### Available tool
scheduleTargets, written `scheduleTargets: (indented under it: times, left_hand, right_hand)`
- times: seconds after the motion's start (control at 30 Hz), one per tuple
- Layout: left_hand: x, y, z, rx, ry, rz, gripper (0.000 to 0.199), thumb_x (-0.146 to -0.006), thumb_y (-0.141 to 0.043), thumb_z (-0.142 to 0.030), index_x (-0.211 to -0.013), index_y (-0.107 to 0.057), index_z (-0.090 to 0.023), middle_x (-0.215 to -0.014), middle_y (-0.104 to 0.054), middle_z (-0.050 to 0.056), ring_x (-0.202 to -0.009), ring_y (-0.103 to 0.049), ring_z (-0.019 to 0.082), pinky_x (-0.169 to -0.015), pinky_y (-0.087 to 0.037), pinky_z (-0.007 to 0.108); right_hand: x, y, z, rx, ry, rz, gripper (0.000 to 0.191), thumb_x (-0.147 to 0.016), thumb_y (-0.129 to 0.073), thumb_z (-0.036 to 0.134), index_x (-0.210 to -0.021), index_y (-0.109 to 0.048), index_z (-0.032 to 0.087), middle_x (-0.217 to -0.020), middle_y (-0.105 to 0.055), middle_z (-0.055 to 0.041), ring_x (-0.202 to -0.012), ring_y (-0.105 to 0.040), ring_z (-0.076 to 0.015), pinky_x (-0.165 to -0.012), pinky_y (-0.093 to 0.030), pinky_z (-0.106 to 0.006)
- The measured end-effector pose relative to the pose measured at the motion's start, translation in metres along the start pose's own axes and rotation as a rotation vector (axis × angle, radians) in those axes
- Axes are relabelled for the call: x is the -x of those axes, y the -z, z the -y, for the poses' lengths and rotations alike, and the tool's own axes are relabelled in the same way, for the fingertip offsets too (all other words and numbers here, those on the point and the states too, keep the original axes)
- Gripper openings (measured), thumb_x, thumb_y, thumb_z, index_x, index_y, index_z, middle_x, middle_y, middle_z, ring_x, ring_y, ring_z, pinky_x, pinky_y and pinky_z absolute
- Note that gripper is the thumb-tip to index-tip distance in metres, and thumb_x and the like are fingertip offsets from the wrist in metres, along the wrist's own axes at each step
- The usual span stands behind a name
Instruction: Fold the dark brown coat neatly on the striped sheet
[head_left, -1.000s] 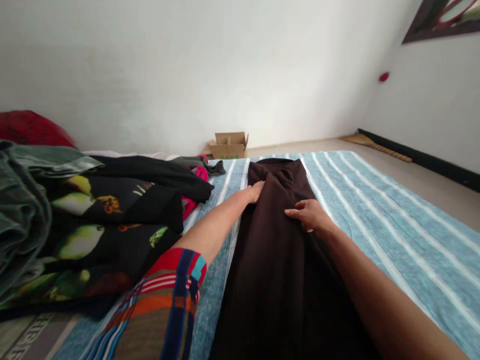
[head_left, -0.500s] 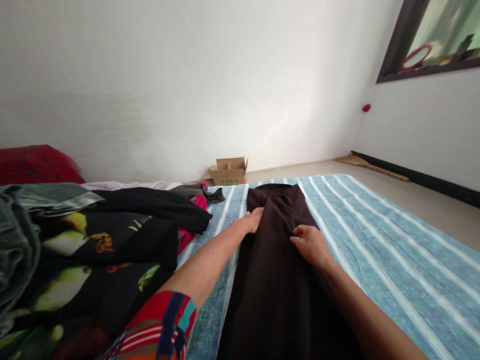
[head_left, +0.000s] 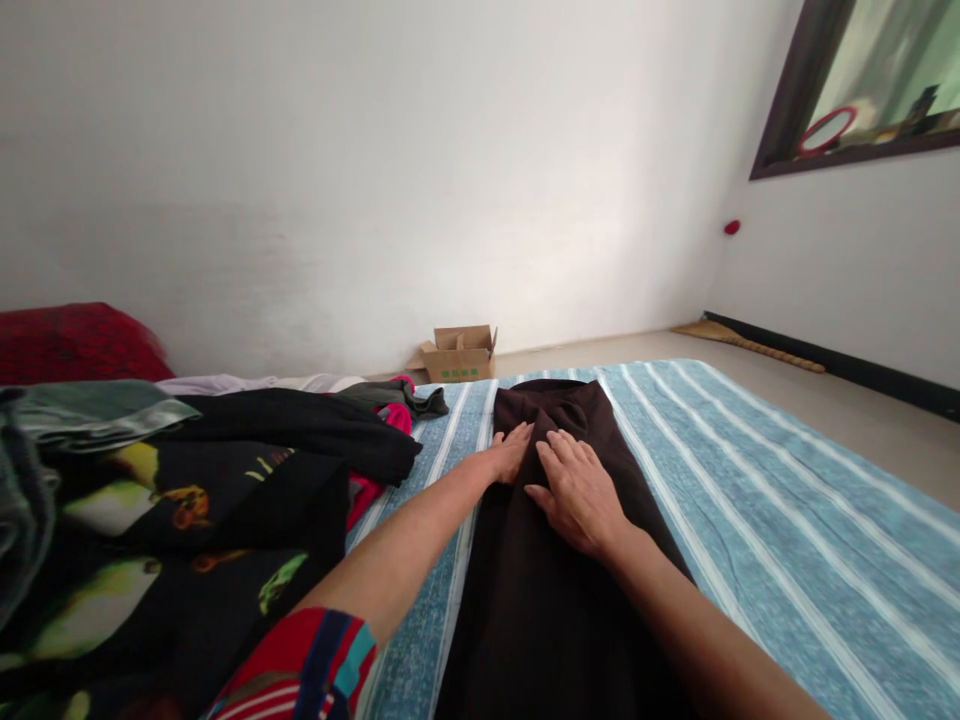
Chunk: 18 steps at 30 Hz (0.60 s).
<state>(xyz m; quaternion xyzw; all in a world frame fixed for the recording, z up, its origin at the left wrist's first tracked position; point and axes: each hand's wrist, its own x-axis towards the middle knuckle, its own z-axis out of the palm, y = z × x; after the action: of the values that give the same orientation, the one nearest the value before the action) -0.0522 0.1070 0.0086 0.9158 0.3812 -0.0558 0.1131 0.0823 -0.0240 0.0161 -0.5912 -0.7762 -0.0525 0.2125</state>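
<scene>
Head view: the left hand (head_left: 510, 452) rested its closed-together fingers (head_left: 519, 437) on the edge of the dark brown cloth (head_left: 559, 640), while the right hand (head_left: 579, 497) pressed flat on it, fingers (head_left: 566, 450) slightly spread.

White walls (head_left: 360, 170), a dark-framed picture (head_left: 802, 100) high up, pale floor (head_left: 600, 345), cardboard box (head_left: 459, 355) by the far wall

No legible text, label, brand or number anywhere in view. Sole candidate: a cardboard box (head_left: 459, 358) on the floor (head_left: 592, 343) against the far wall (head_left: 337, 180), flaps up, with a row of small green printed marks (head_left: 460, 373) along its side, too small and blurred to read.
</scene>
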Motion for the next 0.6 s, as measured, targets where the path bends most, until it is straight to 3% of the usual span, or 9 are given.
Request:
scheduleTargets:
  times: [0.1, 0.2, 0.3, 0.43, 0.6]
  left_hand:
    - [-0.002, 0.003, 0.0, 0.01, -0.009, 0.044, 0.092, -0.067, -0.066, -0.04, -0.142, -0.019, -0.018, -0.149, -0.014, 0.02, -0.136, -0.013, 0.037, -0.101, -0.014, 0.065]
    - [-0.005, 0.007, 0.002, 0.04, -0.025, 0.054, 0.085, -0.067, -0.065, -0.038, -0.14, -0.026, -0.02, -0.148, -0.02, 0.018, -0.135, -0.017, 0.037, -0.102, -0.015, 0.062]
    - [-0.01, 0.012, 0.004, 0.093, -0.046, 0.031, 0.081, -0.065, -0.066, -0.036, -0.137, -0.033, -0.019, -0.145, -0.03, 0.016, -0.131, -0.028, 0.037, -0.103, -0.027, 0.052]
    - [-0.013, 0.021, 0.005, 0.178, -0.101, -0.012, 0.064, -0.065, -0.064, -0.026, -0.126, -0.049, -0.018, -0.128, -0.054, 0.008, -0.112, -0.053, 0.027, -0.092, -0.042, 0.031]
    - [-0.02, 0.029, 0.006, 0.214, -0.004, -0.133, 0.038, -0.067, -0.055, -0.018, -0.103, -0.065, -0.017, -0.102, -0.069, 0.001, -0.094, -0.061, 0.021, -0.082, -0.045, 0.025]
  right_hand:
    - [-0.004, -0.027, -0.004, -0.01, -0.002, 0.069, 0.064, -0.088, -0.04, 0.047, -0.134, -0.039, 0.004, -0.141, -0.034, -0.0203, -0.133, -0.025, -0.0304, -0.107, -0.02, -0.045]
    - [0.001, -0.042, -0.009, -0.009, -0.005, 0.043, 0.065, -0.089, -0.033, 0.051, -0.137, -0.036, 0.007, -0.144, -0.029, -0.0193, -0.135, -0.02, -0.0302, -0.108, -0.015, -0.047]
    - [0.004, -0.043, -0.01, -0.008, 0.013, 0.022, 0.065, -0.089, -0.032, 0.052, -0.138, -0.034, 0.009, -0.145, -0.026, -0.0181, -0.136, -0.017, -0.0299, -0.109, -0.012, -0.047]
    - [0.002, -0.039, -0.008, -0.038, -0.013, 0.071, 0.066, -0.089, -0.032, 0.053, -0.139, -0.033, 0.009, -0.144, -0.029, -0.0186, -0.135, -0.02, -0.0295, -0.109, -0.012, -0.046]
    - [0.0, -0.036, -0.007, -0.072, -0.045, 0.111, 0.066, -0.088, -0.034, 0.054, -0.141, -0.031, 0.015, -0.145, -0.028, -0.0177, -0.135, -0.018, -0.03, -0.108, -0.011, -0.047]
